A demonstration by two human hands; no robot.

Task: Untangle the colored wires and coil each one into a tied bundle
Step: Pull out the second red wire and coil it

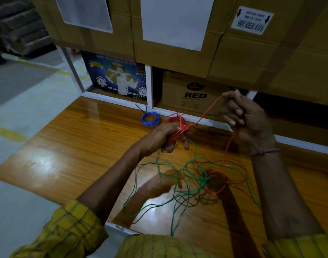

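My left hand [165, 137] grips a partly wound coil of red wire [177, 130] above the wooden table. A taut strand of the same red wire [208, 110] runs up and right to my right hand [247, 118], which pinches it between thumb and fingers; the loose end hangs down behind that wrist. Below both hands a tangle of green wire [178, 185] and dark red wire [217, 180] lies spread on the table. A blue wire bundle [150, 119], coiled and tied with a black tie, rests at the table's far edge.
The glossy wooden table [75, 155] has a white frame; its left edge drops to a grey floor with yellow lines. Stacked cardboard boxes [178, 43] rise close behind, with a blue tape carton [118, 77] and a box marked RED [193, 94] underneath.
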